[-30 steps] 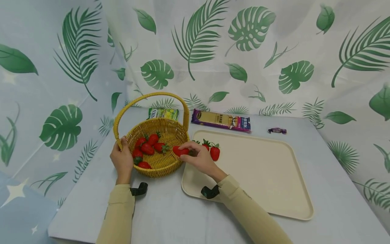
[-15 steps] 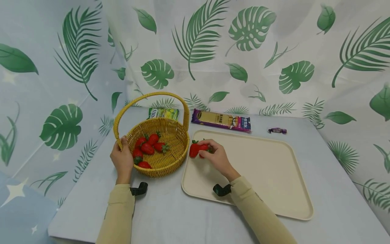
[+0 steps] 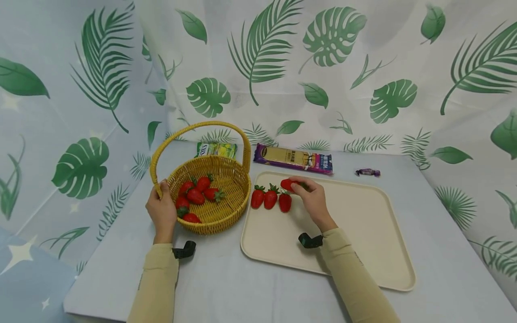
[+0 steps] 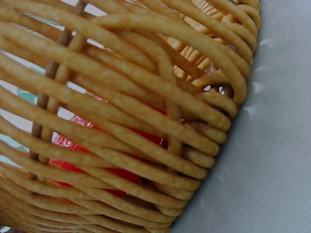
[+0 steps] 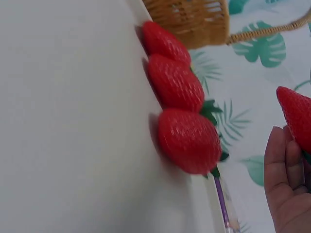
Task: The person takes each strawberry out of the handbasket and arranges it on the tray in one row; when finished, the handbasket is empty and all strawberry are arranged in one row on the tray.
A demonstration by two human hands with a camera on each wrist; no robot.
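Observation:
My right hand [image 3: 315, 200] pinches a strawberry [image 3: 288, 184] above the cream tray [image 3: 343, 251]; the same red fruit shows at the right edge of the right wrist view. Just below it, three strawberries [image 5: 188, 141] lie side by side in a row on the tray's left part, leaves toward the back. My left hand [image 3: 161, 211] grips the yellow wicker basket [image 3: 218, 222] at its left side, where the handle meets the rim. Several strawberries [image 3: 195, 196] rest inside the basket, mostly to its left. Through the weave [image 4: 121, 97] in the left wrist view, red fruit shows.
Behind the basket lies a green snack packet [image 3: 216, 150]. A long purple package [image 3: 293, 159] sits behind the tray, with a small purple wrapped candy [image 3: 367, 172] to its right. Leaf-patterned cloth [image 3: 274, 103] hangs at the back. The tray's left edge is close to the basket.
My right hand moved right from the basket's edge across the tray, carrying its strawberry, and uncovered the row of three. My left hand and the basket stayed put.

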